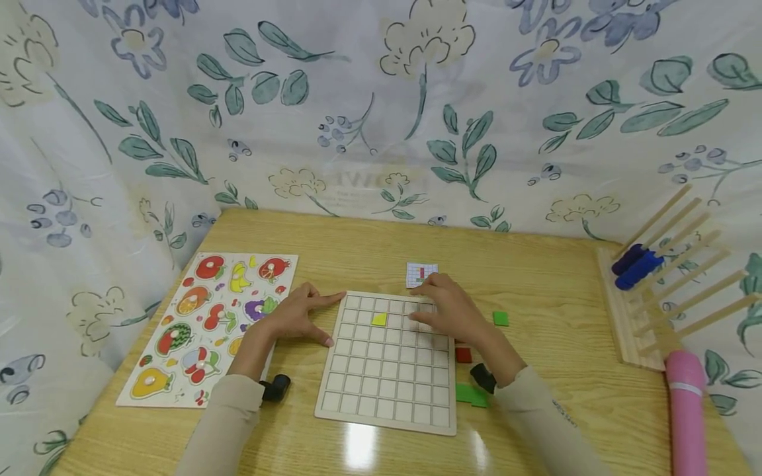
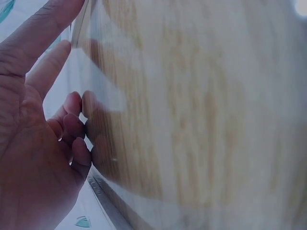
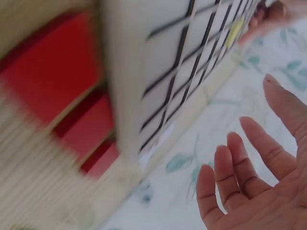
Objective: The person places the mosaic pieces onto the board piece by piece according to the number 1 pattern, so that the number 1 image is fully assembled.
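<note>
pattern card (image 1: 421,273) too small, red block (image 3: 53,76) blurred

— What sort of place is this?

— A play or early-learning corner, curtained off, I'd say. A flowered cloth (image 1: 381,99) hangs round three sides of a small wooden bench (image 1: 553,277).

— What makes you say learning?

— The toys on it: a fruit peg puzzle (image 1: 208,327), a white grid board (image 1: 387,363) with a yellow tile (image 1: 379,319), loose coloured blocks (image 1: 501,318), a little pattern card (image 1: 420,274), and a wooden rod rack (image 1: 667,284) at the side
</note>
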The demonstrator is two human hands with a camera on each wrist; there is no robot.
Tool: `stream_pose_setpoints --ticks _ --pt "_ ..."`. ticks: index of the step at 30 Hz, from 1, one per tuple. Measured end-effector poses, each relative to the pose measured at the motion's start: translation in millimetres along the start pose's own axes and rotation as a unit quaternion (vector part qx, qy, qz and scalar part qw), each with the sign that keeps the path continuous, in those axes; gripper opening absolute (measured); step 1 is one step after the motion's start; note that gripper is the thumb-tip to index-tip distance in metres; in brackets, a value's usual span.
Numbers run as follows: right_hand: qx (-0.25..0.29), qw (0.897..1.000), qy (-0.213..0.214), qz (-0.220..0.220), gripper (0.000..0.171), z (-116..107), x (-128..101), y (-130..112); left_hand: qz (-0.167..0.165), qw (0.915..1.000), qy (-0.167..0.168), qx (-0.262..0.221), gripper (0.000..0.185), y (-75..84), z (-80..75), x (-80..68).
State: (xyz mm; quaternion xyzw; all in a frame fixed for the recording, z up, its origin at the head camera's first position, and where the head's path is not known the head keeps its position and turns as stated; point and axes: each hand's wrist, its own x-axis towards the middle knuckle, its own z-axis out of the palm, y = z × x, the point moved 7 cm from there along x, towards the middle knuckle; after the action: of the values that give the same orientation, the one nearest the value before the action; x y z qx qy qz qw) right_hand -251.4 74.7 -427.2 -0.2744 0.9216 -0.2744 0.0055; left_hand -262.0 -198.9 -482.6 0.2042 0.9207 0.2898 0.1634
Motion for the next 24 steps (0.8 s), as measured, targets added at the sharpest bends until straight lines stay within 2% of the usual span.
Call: stream_pose_setpoints --ticks 4,7,14,24 --pt "0.053 0.998 0.027 0.006 0.044 -17.4 -13.3 18.2 0.002 1.0 0.0 0.005 0.097 0.9 -0.5 0.0" --pt "0.075 0.997 0.028 0.015 0.047 -22.9 -21.6 32.6 -0.001 1.0 -0.002 0.007 0.097 1.4 -0.2 0.0" --pt "0.115 0.991 0.018 0.064 0.062 -26.9 -34.9 58.3 -0.002 1.0 -0.005 -0.001 0.096 3.4 0.1 0.0" --pt "0.15 0.984 0.01 0.096 0.063 -24.2 -51.7 95.9 -0.003 0.9999 -0.009 -0.01 0.097 0.4 2.1 1.2"
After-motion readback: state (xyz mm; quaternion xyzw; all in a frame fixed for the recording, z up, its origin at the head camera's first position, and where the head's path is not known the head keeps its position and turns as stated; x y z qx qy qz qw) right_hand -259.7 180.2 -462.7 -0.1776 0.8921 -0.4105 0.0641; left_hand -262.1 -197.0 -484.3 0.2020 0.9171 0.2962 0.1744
